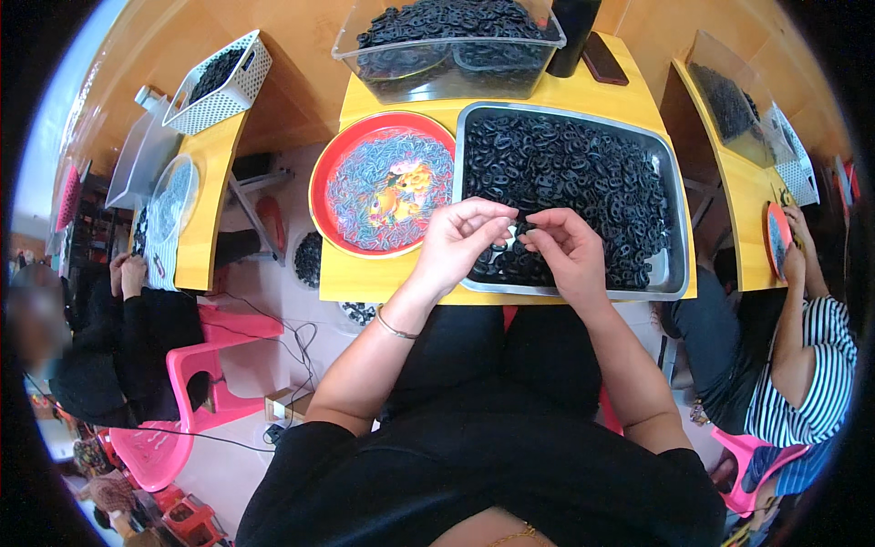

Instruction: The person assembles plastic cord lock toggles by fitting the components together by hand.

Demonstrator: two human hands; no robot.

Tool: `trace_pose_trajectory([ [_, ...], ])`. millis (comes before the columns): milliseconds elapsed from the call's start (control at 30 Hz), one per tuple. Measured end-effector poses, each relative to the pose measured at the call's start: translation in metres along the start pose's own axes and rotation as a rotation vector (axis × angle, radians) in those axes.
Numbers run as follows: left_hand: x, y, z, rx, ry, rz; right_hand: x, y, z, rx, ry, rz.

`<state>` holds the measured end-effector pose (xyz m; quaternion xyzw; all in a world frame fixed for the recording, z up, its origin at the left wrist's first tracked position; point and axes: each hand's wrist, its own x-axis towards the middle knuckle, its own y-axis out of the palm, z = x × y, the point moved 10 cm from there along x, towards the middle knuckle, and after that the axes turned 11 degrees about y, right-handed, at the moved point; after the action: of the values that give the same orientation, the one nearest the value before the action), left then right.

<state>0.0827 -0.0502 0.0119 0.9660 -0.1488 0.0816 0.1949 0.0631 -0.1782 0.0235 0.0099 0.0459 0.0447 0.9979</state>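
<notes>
1. The left hand [467, 237] has thumb and forefinger nearly closed in a pinch at a small dark piece [520, 227]; the fingers cover most of it, so its shape cannot be told.
2. The right hand [570, 251] meets it from the other side, thumb and forefinger likewise drawn together at the piece. A slack or uneven pinch could let it slip.
3. That piece is above the lower left part of a steel tray [679, 232], heaped with black looped pieces [570, 173]. Dropped there, it would be hard to pick out against the same dark colour.
4. Just left on the yellow worktop [351, 284], a red round tray [321, 196] holds many tiny grey-blue and reddish bits [360, 187]. An elbow or forearm catching its low rim could scatter them.
5. Farthest back, a clear bin [510, 87] of black pieces stands beside a dark cylinder [574, 36]; a knock might topple the cylinder.
</notes>
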Motion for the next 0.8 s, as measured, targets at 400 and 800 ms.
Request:
trace_pose_trajectory([
  [400,0.0001,0.0059,0.0024,-0.009,0.005,-0.007,-0.0041,-0.0041,0.0008,0.043,-0.014,-0.003],
  [800,-0.0006,0.0081,-0.0006,0.006,0.031,0.019,-0.0037,-0.0036,-0.0001,0.015,-0.021,-0.011],
])
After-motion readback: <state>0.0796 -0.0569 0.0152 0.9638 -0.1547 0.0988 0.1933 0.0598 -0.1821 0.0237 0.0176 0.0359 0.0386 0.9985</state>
